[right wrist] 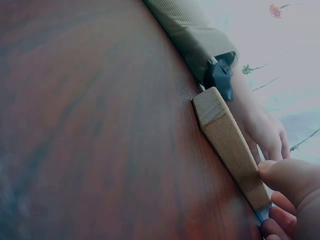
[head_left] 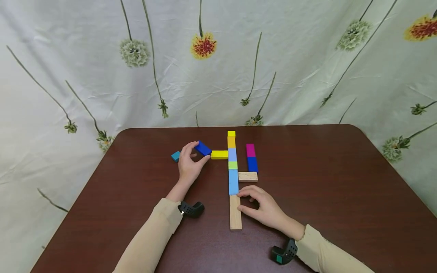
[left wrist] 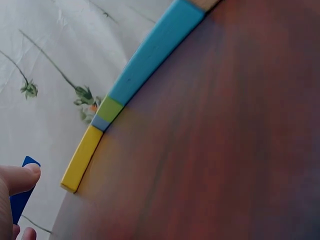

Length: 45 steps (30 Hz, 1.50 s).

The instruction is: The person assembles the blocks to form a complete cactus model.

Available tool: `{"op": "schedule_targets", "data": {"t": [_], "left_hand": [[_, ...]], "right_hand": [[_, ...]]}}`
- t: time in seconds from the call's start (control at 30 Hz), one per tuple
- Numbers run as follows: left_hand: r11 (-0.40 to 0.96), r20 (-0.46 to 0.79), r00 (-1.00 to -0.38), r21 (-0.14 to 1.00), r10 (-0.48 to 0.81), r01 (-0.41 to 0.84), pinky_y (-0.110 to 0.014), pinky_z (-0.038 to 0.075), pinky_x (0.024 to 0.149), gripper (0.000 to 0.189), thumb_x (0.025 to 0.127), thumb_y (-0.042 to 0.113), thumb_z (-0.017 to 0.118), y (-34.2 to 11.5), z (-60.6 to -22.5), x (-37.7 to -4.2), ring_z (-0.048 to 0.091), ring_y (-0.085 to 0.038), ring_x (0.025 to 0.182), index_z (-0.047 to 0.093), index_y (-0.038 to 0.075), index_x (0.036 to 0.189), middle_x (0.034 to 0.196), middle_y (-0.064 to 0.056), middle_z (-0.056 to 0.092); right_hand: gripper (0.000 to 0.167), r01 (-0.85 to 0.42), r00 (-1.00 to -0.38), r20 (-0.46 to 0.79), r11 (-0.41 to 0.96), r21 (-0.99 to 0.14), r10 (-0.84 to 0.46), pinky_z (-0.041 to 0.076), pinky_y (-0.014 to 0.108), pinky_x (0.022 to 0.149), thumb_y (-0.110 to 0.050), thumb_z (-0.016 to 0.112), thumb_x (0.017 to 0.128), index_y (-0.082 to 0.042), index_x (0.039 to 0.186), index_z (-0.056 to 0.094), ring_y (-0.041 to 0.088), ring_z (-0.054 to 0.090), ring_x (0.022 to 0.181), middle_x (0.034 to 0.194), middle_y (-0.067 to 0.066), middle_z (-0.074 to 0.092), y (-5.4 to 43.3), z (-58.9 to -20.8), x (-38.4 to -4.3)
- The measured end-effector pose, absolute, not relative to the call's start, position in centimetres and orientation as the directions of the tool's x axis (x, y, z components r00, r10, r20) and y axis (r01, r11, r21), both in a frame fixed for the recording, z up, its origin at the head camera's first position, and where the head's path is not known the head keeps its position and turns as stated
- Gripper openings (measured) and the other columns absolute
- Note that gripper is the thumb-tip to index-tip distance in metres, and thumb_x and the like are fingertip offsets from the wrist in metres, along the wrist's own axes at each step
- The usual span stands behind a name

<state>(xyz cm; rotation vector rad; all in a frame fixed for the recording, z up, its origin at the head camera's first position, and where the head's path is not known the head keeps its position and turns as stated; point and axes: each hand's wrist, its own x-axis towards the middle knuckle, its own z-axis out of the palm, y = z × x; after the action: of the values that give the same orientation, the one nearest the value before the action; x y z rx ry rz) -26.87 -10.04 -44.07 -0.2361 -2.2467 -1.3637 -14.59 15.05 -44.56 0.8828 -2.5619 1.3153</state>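
My left hand (head_left: 189,163) pinches a dark blue block (head_left: 203,148) between thumb and fingers, its lower right corner right at the end of a yellow block (head_left: 219,154). In the left wrist view the thumb lies across that blue block (left wrist: 22,200). My right hand (head_left: 264,206) has its thumb and fingertips at the right side of a long plain wooden block (head_left: 235,213). This block is nearest me in a straight line of blocks, against a light blue one (head_left: 233,182). In the right wrist view the thumb touches the wooden block (right wrist: 232,150).
Farther up the line are green (head_left: 233,165), pale blue (head_left: 232,154), orange (head_left: 231,142) and yellow (head_left: 231,133) blocks. A short wooden block (head_left: 247,176) branches right, with blue (head_left: 252,164) and magenta (head_left: 250,150) blocks beyond. A small teal block (head_left: 175,156) lies left of my left hand.
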Motion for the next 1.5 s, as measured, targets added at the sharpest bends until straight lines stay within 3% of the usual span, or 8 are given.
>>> {"op": "schedule_targets", "data": {"t": [0.43,0.9,1.27,1.5], "left_hand": [[0.506,0.350,-0.923,0.831,-0.158,0.228,-0.044,0.044,0.088,0.061,0.080,0.020,0.076,-9.7,-43.8,-28.0,0.052,-0.034,0.105,0.051,0.003,0.133,0.134,-0.017,0.048],[0.580,0.233,-0.961,0.808,-0.148,0.106,-0.046,0.038,0.098,0.064,0.082,0.025,0.074,-9.7,-44.2,-29.7,0.046,-0.032,0.119,0.047,0.007,0.137,0.133,-0.017,0.050],[0.625,0.185,-0.977,0.776,-0.102,0.082,-0.047,0.032,0.102,0.069,0.082,0.028,0.073,-9.6,-44.3,-30.2,0.045,-0.032,0.121,0.042,0.008,0.141,0.133,-0.015,0.051],[0.611,0.188,-0.975,0.787,-0.116,0.079,-0.045,0.033,0.101,0.060,0.089,0.032,0.065,-9.7,-44.4,-30.2,0.046,-0.029,0.119,0.044,0.009,0.140,0.131,-0.014,0.053]], "right_hand": [[0.029,-0.560,-0.814,0.366,0.438,-0.704,-0.452,0.047,0.027,0.077,-0.025,0.072,0.084,-0.016,0.110,0.066,0.012,0.054,0.098,0.113,-0.004,0.059,15.6,-44.5,-13.7],[0.029,-0.564,-0.810,0.366,0.440,-0.699,-0.458,0.047,0.027,0.077,-0.025,0.073,0.084,-0.017,0.110,0.065,0.013,0.055,0.097,0.114,-0.005,0.059,15.8,-44.7,-13.4],[0.029,-0.551,-0.818,0.350,0.446,-0.705,-0.457,0.047,0.027,0.078,-0.027,0.072,0.084,-0.018,0.111,0.065,0.012,0.055,0.097,0.114,-0.006,0.059,15.9,-44.9,-13.4],[0.029,-0.552,-0.816,0.348,0.444,-0.706,-0.461,0.047,0.027,0.078,-0.028,0.072,0.084,-0.017,0.111,0.065,0.013,0.055,0.097,0.114,-0.006,0.059,15.9,-44.8,-13.4]]}}
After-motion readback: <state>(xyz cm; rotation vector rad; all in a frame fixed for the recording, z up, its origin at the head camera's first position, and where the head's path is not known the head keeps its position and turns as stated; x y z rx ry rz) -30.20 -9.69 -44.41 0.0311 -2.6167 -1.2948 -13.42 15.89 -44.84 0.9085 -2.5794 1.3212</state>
